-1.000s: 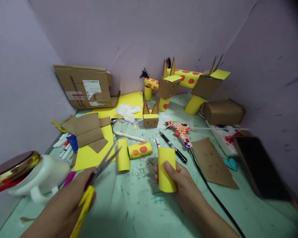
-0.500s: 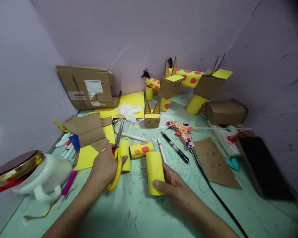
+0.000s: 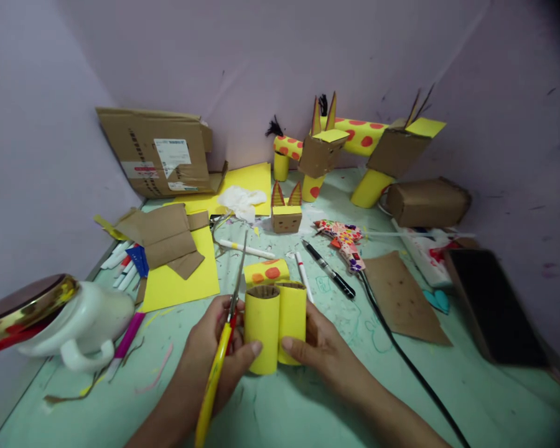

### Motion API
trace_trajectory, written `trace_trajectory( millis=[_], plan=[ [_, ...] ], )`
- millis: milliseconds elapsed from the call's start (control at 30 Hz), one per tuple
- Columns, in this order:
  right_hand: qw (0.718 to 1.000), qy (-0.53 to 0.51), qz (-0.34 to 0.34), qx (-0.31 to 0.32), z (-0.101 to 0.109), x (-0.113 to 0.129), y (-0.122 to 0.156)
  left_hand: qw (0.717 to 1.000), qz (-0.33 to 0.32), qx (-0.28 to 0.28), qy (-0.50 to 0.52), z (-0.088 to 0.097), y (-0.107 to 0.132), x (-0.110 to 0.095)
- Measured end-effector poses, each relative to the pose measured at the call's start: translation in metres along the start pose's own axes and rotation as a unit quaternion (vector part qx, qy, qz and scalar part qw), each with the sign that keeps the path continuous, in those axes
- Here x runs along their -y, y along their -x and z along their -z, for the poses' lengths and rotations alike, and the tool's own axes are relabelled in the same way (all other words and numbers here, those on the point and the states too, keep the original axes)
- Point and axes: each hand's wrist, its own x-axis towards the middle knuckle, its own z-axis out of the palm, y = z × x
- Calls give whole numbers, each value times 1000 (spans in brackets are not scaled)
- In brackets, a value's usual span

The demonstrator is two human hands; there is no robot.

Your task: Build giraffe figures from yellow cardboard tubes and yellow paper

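Observation:
My left hand [image 3: 226,348] is closed round a yellow paper-covered tube [image 3: 262,330], with yellow-handled scissors [image 3: 218,361] also hooked in its fingers, blades pointing away from me. My right hand [image 3: 324,339] grips a second yellow tube [image 3: 292,323], thumb on its front. The two tubes stand upright side by side, close together, their brown cardboard rims facing up. Just behind them lies a yellow tube with orange spots [image 3: 267,272]. Beyond that sits a small cardboard head [image 3: 287,221] with two pointed ears. A white marker [image 3: 303,274] lies to the right.
Two spotted cardboard animals [image 3: 324,155] stand at the back. A patterned glue gun [image 3: 343,239] with a black cord, a pen [image 3: 329,269] and a phone [image 3: 494,305] lie right. Left are a white mug [image 3: 88,323], cardboard scraps [image 3: 165,236] and yellow paper [image 3: 182,292].
My left hand has picked up the tube from the table and brought it right, against the one in my right hand. The scissors have come along with it.

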Motion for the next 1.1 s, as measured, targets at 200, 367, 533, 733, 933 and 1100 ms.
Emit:
trace_trajectory(
  millis=[200,367,533,733,933,1100],
  plan=[
    [999,-29,-15,-16,-2,3,1,998,3,33,56,5,-11,5],
    [999,2,-36,-38,-2,2,1,997,-11,56,42,5,-11,4],
    [997,-1,-51,-49,1,-2,3,996,10,58,59,0,-6,3],
    [998,-6,-37,-42,-3,-3,3,994,3,58,88,-1,-5,7],
    [992,104,1,-71,-1,-6,8,998,-46,35,6,-2,-1,14],
    [996,54,-21,-69,1,-2,7,997,-49,45,-44,9,-3,14]
  ],
)
